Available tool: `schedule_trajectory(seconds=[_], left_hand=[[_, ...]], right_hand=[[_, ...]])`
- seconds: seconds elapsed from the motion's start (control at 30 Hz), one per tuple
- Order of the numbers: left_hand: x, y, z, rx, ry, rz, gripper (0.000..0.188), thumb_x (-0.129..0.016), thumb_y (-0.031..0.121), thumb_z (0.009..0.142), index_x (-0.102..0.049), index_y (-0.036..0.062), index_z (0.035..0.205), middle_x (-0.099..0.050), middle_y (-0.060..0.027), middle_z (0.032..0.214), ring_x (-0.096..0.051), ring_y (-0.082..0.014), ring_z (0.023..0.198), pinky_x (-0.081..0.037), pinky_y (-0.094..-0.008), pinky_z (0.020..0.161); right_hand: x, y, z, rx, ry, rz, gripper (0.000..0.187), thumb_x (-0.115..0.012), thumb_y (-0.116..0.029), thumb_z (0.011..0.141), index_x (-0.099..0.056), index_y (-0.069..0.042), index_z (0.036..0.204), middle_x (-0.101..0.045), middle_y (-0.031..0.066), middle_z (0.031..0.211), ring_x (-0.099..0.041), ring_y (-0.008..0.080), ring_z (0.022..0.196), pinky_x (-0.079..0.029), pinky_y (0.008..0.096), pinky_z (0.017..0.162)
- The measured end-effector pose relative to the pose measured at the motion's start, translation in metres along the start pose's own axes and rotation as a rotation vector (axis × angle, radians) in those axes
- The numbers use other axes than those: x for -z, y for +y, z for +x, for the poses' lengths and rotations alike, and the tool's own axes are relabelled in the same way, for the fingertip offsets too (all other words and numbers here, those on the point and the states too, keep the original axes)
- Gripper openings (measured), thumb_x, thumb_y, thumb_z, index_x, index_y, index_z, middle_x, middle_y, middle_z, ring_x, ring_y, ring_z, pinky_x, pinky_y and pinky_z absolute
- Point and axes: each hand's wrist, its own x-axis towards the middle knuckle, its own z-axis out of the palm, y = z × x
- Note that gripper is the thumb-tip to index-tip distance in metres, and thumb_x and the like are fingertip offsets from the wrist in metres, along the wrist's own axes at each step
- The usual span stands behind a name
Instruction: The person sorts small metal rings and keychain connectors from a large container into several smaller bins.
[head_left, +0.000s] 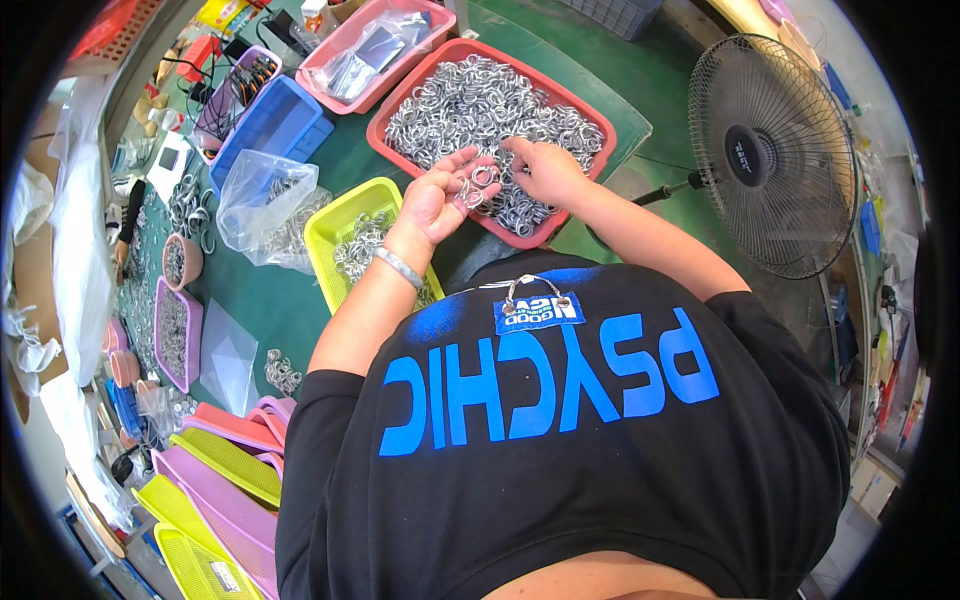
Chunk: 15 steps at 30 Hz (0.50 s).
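A red plastic bin (381, 133) is heaped with silvery metal rings (470, 105). Over its near left side, my left hand (432, 205) is turned palm up, and a few metal rings (477, 187) rest on its half-curled fingers. My right hand (553, 174) reaches in from the right with bent fingers. Its fingertips touch the heap beside my left hand, and what they pinch, if anything, is hidden among the rings. Below my left wrist stands a yellow-green basket (322, 240) with more rings in it, partly covered by my forearm.
A clear bag of rings (265, 215) and a blue bin (262, 130) lie left of the basket. Behind them sits a pink bin (440, 30) with plastic packets. A black standing fan (775, 155) is close on the right. Stacked baskets (215, 500) fill the lower left.
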Motion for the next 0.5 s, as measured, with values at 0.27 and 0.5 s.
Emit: schedule_trajectory(seconds=[0.27,0.5], left_hand=[[0.002,0.002,-0.005,-0.004,-0.002,-0.015,0.054,-0.033,-0.009,0.065,-0.036,-0.0066,0.119,-0.041,-0.0261,0.119,-0.044,-0.0383,0.108,-0.035,-0.0492,0.096],[0.0,0.005,-0.006,-0.026,-0.021,-0.032,0.056,-0.033,-0.008,0.064,-0.035,-0.0059,0.12,-0.04,-0.0266,0.12,-0.044,-0.0381,0.108,-0.034,-0.0495,0.096]], right_hand=[[0.003,0.005,0.004,-0.156,0.0,0.268,0.037,-0.055,-0.006,0.068,-0.054,-0.005,0.105,-0.061,0.0057,0.069,-0.06,0.0197,0.065,-0.047,0.0312,0.06],[0.021,0.006,0.012,-0.19,-0.076,0.866,0.043,-0.056,0.001,0.071,-0.044,0.002,0.113,-0.058,0.0024,0.076,-0.055,0.0077,0.07,-0.044,0.021,0.064]])
